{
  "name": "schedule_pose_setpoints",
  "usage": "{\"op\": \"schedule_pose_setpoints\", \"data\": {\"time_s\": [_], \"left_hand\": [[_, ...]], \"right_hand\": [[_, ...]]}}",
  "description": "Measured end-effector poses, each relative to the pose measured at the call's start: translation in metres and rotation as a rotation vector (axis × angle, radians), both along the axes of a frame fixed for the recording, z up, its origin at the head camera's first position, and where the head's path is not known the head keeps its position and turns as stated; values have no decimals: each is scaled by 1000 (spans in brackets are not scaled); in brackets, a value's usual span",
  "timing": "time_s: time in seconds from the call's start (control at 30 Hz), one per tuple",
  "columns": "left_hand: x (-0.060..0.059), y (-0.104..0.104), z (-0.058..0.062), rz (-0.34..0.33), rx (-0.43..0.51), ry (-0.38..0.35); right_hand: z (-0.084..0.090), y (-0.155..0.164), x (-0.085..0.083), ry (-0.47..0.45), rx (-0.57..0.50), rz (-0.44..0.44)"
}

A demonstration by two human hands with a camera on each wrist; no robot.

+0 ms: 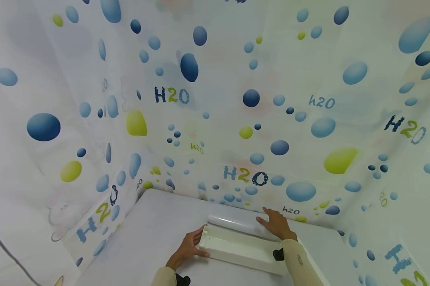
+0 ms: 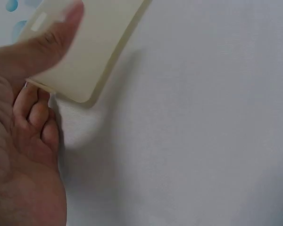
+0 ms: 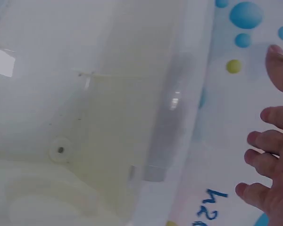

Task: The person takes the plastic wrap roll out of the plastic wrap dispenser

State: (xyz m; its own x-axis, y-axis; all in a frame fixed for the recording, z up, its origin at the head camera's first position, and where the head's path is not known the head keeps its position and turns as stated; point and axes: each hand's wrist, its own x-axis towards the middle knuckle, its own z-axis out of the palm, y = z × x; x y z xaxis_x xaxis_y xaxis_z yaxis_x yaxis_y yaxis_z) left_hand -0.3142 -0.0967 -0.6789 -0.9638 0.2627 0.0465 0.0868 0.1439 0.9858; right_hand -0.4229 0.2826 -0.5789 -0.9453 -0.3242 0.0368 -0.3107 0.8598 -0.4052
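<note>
Two hands working a cream plastic dispenser box [image 1: 241,248] on a white table [image 1: 154,234].

Head view: the left hand [image 1: 189,247] is gripping the box's left end, while the right hand [image 1: 276,224] is lying flat, fingers extended, on the glossy clear film roll [image 1: 232,222] at the box's far edge; "H2O" and "h2o" are repeating on the bubble-print curtain [image 1: 215,99] behind.
Left wrist view: the thumb [image 2: 47,44] is pressing the smooth, round-cornered box [image 2: 92,47], fingers curling beneath it over matte tabletop [image 2: 193,132].
Right wrist view: relaxed fingers [image 3: 269,155] are spreading beside the translucent roll [image 3: 132,108], above blue "h2" lettering.
</note>
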Motion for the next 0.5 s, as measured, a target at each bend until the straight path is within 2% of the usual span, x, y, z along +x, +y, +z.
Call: {"op": "schedule_pose_setpoints", "data": {"time_s": [0.07, 0.17, 0.23, 0.3, 0.4, 0.5], "left_hand": [[-3, -1, 8, -2, -16, -15], [-14, -4, 20, 26, -77, -21], [-26, -8, 24, 79, -128, -41], [-39, -12, 28, 129, -192, -15], [-51, -11, 54, 202, -223, 3], [-60, -2, 87, 260, -354, 74]], "right_hand": [[8, -3, -5, -2, -7, 3], [20, -9, -14, -23, 1, -10], [27, -13, -18, -40, 13, -21], [32, -17, -21, -52, 17, -25], [36, -20, -23, -68, 23, -20], [37, -24, -26, -71, 45, -13]]}}
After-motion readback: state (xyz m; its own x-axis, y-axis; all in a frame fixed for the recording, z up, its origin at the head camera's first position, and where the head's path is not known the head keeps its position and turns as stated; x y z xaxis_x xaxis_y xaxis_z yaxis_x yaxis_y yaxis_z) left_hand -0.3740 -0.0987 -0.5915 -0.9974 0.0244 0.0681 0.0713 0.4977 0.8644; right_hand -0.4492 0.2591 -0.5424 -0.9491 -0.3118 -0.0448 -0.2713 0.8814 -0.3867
